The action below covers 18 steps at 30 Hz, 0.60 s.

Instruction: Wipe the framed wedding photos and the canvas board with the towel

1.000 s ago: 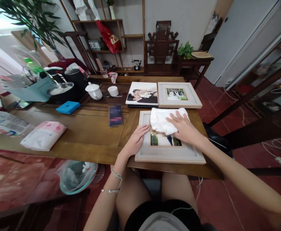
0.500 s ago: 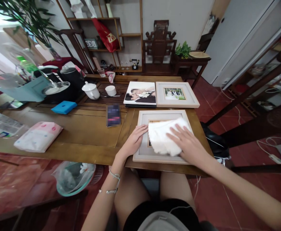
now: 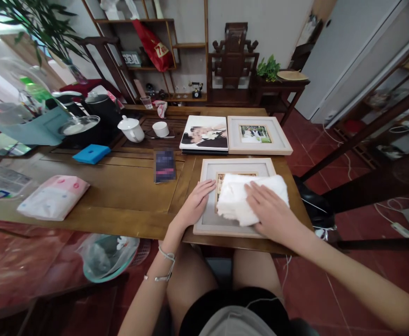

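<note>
Nearest, down on the floor to the left of the left wrist, a basket lined with a clear bag (image 3: pixel 108 256) sits under the table (image 3: pixel 127 200) edge. On the table's near edge lies a pale picture frame (image 3: pixel 207 225), flat, glass up. The left hand (image 3: pixel 195 205) rests on the frame's left border, palm down, fingers stretched out and gripping nothing. The right hand (image 3: pixel 270 210) lies flat on a folded white cloth (image 3: pixel 237 198), fingers spread, pressing it onto the glass (pressing, not clutching). The cloth covers most of the picture in the frame; only a strip of it shows beyond the fingertips. The two hands are apart, the cloth's left edge between them.

Well off to the left of the left hand lies a pink and white soft packet (image 3: pixel 53 197). Just beyond the left hand's fingertips a small dark card (image 3: pixel 164 165) lies on the wood, its face blurred. Farther out, beyond both hands, a photo print (image 3: pixel 204 133) and a second frame (image 3: pixel 259 135) lie side by side, touching or nearly so. Left of those stand a white cup (image 3: pixel 161 129) and a white teapot (image 3: pixel 131 129), with a blue box (image 3: pixel 91 153) nearer and farther left.
</note>
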Tool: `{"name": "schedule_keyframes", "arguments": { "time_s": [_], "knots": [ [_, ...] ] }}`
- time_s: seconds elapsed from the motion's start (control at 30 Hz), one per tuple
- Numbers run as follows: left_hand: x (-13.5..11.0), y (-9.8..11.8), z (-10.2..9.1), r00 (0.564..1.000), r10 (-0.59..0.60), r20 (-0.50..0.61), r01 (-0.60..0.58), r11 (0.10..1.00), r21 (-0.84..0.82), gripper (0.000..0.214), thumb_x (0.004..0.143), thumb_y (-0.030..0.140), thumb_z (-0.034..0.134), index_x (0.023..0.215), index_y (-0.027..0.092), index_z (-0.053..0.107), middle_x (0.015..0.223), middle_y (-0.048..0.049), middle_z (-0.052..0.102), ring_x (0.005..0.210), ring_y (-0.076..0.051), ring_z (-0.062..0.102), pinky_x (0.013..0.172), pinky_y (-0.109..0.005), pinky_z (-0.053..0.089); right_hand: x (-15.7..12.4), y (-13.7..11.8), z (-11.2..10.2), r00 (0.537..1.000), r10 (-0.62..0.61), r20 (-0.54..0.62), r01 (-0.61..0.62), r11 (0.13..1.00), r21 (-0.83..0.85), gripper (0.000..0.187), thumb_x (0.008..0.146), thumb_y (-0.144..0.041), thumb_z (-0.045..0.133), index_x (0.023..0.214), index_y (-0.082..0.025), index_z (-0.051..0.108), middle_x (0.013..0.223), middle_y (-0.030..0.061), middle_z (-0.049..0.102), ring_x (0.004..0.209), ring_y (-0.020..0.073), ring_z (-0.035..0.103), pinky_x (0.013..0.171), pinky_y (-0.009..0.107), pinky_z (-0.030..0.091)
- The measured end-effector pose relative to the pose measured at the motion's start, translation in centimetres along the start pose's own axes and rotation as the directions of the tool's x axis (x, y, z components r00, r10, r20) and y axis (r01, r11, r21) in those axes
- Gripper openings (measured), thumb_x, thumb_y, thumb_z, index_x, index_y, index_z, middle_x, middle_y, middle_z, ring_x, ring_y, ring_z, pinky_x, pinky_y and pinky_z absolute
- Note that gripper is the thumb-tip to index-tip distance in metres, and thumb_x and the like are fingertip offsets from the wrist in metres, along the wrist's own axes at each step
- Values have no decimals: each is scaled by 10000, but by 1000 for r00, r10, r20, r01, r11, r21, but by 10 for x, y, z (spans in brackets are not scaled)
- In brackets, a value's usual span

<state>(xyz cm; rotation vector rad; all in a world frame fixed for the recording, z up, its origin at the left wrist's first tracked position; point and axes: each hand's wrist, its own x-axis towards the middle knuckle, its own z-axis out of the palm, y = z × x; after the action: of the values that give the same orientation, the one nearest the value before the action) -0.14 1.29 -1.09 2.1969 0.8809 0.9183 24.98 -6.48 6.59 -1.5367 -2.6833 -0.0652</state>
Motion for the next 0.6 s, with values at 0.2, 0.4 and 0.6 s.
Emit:
{"name": "schedule_keyframes", "arguments": {
  "time_s": [0.2, 0.4, 0.6],
  "knots": [
    [4, 5, -2, 1000, -17, 8, 17, 1000, -24, 407, 1006, 280, 338, 1337, 207, 564, 1428, -118, 537, 1389, -250, 418, 1206, -541, 238, 18, -39, -10, 961, -240, 139, 220, 965, 142, 599, 693, -29, 565, 1280, -143, 544, 1481, 177, 449, 1433, 409, 238, 1098, 676, 236],
    [3, 2, -2, 1000, 9, 8, -9, 999, -34, 414, 1000, 253, 338, 1359, 228, 542, 1454, -113, 510, 1401, -251, 401, 1203, -547, 238, 25, -34, -13, 886, -438, 155, 380, 875, 299, 638, 676, -15, 488, 1291, -169, 556, 1468, 91, 494, 1467, 356, 160, 1129, 672, 153],
    [2, 0, -2, 999, 38, -18, -38, 999, -33, 423, 998, 223, 340, 1381, 230, 519, 1435, -111, 533, 1393, -240, 420, 1190, -548, 269, 18, -31, -36, 844, -493, 211, 399, 841, 366, 679, 635, 5, 472, 1277, -187, 578, 1400, 64, 569, 1456, 303, 233, 1155, 597, 197]
  ]
}}
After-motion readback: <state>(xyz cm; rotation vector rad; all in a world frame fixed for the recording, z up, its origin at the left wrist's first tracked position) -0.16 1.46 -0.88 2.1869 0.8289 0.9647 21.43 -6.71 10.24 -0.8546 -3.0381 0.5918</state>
